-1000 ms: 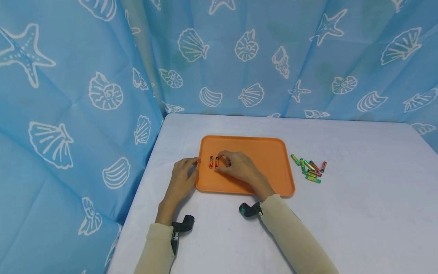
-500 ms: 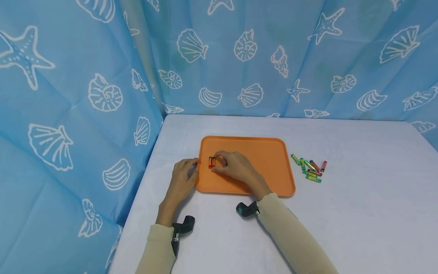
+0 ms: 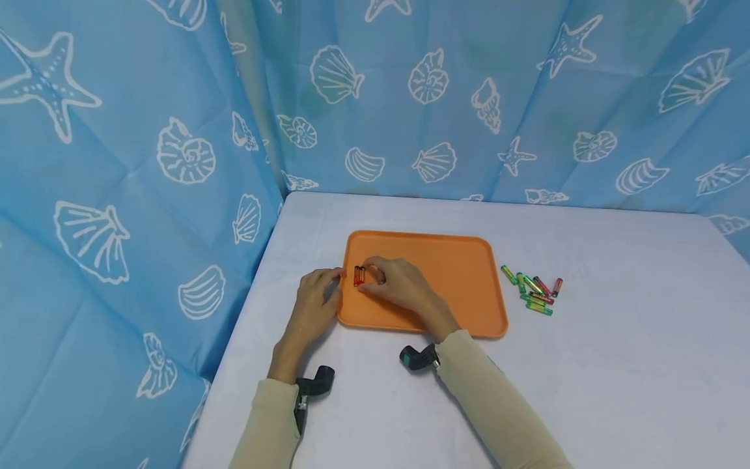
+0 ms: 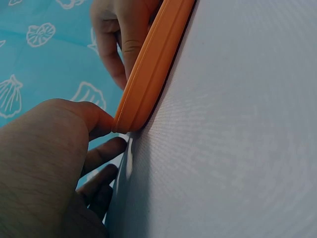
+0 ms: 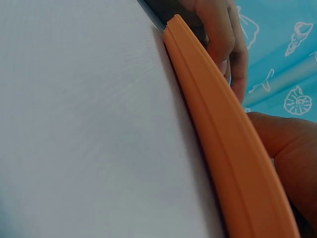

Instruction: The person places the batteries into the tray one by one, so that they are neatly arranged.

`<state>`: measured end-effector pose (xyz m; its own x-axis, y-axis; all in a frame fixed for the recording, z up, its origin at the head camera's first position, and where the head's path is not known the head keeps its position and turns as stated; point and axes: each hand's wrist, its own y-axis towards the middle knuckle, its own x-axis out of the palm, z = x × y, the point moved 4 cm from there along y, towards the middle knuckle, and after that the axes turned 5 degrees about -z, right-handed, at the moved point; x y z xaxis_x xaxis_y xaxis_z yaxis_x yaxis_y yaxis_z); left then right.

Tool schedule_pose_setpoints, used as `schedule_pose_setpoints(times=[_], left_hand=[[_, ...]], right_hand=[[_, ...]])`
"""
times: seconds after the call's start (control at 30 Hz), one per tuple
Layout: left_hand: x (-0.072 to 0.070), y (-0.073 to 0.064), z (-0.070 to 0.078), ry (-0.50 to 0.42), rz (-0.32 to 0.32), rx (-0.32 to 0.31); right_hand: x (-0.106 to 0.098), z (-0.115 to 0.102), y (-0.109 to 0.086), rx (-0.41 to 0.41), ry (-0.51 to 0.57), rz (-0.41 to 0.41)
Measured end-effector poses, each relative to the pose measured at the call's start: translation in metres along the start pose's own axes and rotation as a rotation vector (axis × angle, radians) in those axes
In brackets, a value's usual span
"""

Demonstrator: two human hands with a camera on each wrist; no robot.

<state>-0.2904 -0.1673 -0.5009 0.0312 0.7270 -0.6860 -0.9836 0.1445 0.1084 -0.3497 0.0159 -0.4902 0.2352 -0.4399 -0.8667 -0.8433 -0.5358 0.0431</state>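
Observation:
Two small red and black batteries lie side by side near the left end of an orange tray (image 3: pixel 445 273). My right hand (image 3: pixel 404 283) reaches over the tray, thumb and index finger pinching the right-hand battery (image 3: pixel 362 275) at its two ends. The other battery (image 3: pixel 356 276) lies close against its left side. At the tray's left edge, my left hand (image 3: pixel 310 303) rests with relaxed fingers. Its thumb touches the tray's corner in the left wrist view, where the left hand (image 4: pixel 49 148) shows large. The tray wall hides the batteries from both wrist views.
To the right of the tray, several green and red batteries (image 3: pixel 536 290) lie in a loose cluster on the white tablecloth (image 3: pixel 621 339). A blue shell-patterned curtain (image 3: pixel 433 111) hangs behind the table and along its left side.
My right hand has slid the right-hand battery leftward, closing the gap to the other one. Both batteries now sit slightly farther left on the tray. The left hand has stayed in place.

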Motion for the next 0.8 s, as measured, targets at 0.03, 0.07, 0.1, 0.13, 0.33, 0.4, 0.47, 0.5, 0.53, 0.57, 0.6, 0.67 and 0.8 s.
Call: schedule_pose_setpoints(times=[0.03,0.07,0.1,0.13,0.33,0.4,0.47,0.5,0.53,0.57,0.6,0.67,0.8], left_hand=[[0.000,0.000,0.000,0.000,0.002,0.001],[0.000,0.000,0.000,0.001,0.004,0.003],[0.000,0.000,0.000,0.004,0.005,0.002],[0.000,0.000,0.000,0.006,0.004,0.000],[-0.001,0.002,0.002,0.010,-0.003,-0.013],[-0.003,0.005,0.005,0.006,0.006,-0.001],[-0.004,0.007,0.007,-0.001,0.018,0.014],[-0.004,0.008,0.008,-0.005,0.024,0.024],[-0.004,0.009,0.009,-0.009,0.028,0.033],[-0.004,0.009,0.010,-0.011,0.031,0.038],[-0.004,0.009,0.010,-0.014,0.031,0.041],[-0.003,0.006,0.009,-0.019,0.029,0.045],[-0.002,-0.002,0.004,-0.015,0.030,0.044]], right_hand=[[0.000,-0.001,0.000,0.000,0.003,-0.001],[0.000,-0.002,0.001,0.000,0.006,-0.003],[0.000,-0.002,0.001,0.000,0.004,-0.004],[0.001,-0.003,0.002,0.000,0.004,-0.005],[0.000,-0.006,0.005,-0.016,-0.002,-0.002],[-0.004,-0.007,0.008,-0.026,-0.010,0.006],[-0.007,-0.008,0.010,-0.034,-0.014,0.014],[-0.008,-0.008,0.011,-0.037,-0.017,0.019],[-0.008,-0.008,0.012,-0.038,-0.021,0.021],[-0.008,-0.009,0.012,-0.036,-0.027,0.021],[-0.008,-0.009,0.012,-0.035,-0.032,0.020],[-0.004,-0.010,0.011,-0.031,-0.047,0.013],[0.008,-0.013,0.008,-0.026,-0.057,-0.001]])
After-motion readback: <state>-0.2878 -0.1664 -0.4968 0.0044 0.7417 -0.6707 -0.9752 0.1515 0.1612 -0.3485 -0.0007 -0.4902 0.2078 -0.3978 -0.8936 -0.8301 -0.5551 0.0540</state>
